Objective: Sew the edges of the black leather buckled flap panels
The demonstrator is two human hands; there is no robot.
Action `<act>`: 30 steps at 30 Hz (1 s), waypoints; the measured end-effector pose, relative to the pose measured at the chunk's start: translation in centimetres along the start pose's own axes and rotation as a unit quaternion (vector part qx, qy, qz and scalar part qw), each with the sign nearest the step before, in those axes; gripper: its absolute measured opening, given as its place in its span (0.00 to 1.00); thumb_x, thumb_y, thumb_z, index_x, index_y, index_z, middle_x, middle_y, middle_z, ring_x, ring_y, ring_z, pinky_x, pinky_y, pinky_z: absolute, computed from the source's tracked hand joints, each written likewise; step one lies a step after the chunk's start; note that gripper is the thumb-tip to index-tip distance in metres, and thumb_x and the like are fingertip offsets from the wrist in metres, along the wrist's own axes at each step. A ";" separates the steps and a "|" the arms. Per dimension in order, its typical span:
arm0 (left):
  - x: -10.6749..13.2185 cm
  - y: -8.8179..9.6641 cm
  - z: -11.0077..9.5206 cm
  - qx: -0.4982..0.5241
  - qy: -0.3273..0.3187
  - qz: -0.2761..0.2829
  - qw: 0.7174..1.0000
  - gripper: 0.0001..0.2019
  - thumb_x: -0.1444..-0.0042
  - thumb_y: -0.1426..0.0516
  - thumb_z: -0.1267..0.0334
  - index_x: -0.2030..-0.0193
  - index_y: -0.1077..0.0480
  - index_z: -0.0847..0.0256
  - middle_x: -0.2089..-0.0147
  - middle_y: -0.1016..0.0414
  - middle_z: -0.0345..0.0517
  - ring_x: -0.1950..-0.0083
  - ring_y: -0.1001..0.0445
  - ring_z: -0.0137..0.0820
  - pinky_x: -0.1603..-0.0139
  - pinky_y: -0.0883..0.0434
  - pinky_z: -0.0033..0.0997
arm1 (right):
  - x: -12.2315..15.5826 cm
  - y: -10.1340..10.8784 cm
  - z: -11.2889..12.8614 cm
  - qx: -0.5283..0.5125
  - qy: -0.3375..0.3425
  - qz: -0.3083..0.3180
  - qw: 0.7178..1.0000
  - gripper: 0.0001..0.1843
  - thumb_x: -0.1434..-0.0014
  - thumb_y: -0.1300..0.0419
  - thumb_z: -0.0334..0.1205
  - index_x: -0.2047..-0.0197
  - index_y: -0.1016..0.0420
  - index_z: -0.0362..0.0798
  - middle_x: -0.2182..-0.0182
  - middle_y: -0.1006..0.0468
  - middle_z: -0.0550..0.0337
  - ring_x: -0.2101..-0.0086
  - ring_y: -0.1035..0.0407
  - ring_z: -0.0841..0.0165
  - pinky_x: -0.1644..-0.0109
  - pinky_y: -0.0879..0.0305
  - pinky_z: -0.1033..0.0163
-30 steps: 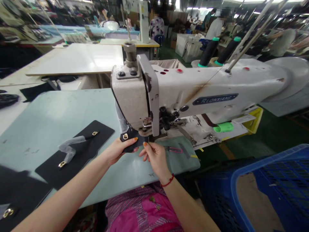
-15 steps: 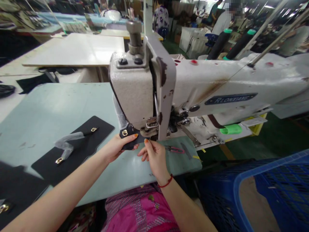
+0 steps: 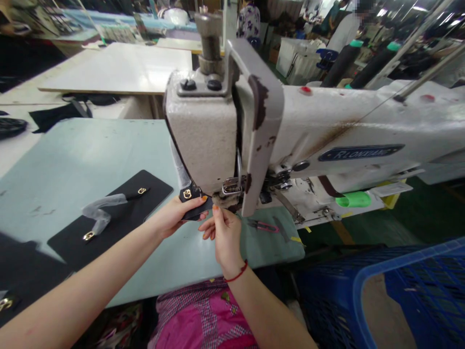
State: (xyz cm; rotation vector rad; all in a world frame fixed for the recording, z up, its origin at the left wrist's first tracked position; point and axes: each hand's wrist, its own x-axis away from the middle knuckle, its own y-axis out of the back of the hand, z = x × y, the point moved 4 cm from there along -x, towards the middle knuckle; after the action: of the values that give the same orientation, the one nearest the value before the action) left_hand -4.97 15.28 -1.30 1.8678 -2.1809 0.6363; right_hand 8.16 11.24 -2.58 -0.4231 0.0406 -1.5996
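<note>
A small black leather piece (image 3: 194,206) with a gold buckle lies under the head of a white sewing machine (image 3: 290,131). My left hand (image 3: 174,215) grips this piece from the left, thumb on top. My right hand (image 3: 221,232) is just right of it, below the presser foot, with fingers pinched at the piece's edge; what they hold is hidden.
A black panel (image 3: 116,213) with gold clasps and a wrapped strap lies left on the pale green table (image 3: 72,165). Pink-handled snips (image 3: 263,226) rest by the machine base. A blue plastic crate (image 3: 399,291) stands at lower right. Other people work far behind.
The view has come closer to the machine head. Both hands have stayed at the needle area, shifting slightly up and left with the leather piece.
</note>
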 end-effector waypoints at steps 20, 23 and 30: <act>3.0 -2.7 2.1 0.117 -0.047 -0.120 0.985 0.13 0.52 0.33 0.56 0.72 0.26 0.64 0.72 0.24 0.42 0.71 0.27 0.28 0.69 0.30 0.23 | -0.1 0.3 0.8 -0.003 -0.045 0.009 0.999 0.24 0.40 0.45 0.56 0.78 0.32 0.46 0.88 0.31 0.65 0.89 0.46 0.77 0.85 0.49 0.71; 3.3 -3.4 2.5 0.149 -0.069 -0.138 0.977 0.13 0.52 0.33 0.56 0.69 0.26 0.64 0.71 0.23 0.41 0.69 0.27 0.28 0.67 0.29 0.24 | -0.1 0.7 1.2 0.015 -0.034 0.028 0.999 0.25 0.40 0.44 0.55 0.80 0.32 0.46 0.89 0.32 0.65 0.89 0.47 0.78 0.85 0.51 0.72; 4.4 -5.7 4.1 0.212 -0.109 -0.235 0.942 0.15 0.53 0.32 0.56 0.64 0.26 0.64 0.64 0.21 0.43 0.64 0.24 0.31 0.58 0.27 0.29 | -0.4 2.1 2.0 0.043 -0.035 0.065 0.996 0.25 0.41 0.42 0.55 0.81 0.33 0.46 0.89 0.33 0.65 0.89 0.47 0.78 0.84 0.51 0.71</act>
State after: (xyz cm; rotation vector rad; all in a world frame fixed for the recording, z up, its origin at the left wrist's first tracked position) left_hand 0.33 8.88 -1.99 2.6759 -1.6836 0.8775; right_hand 10.72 11.87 -1.40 -0.4017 -0.0536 -1.4521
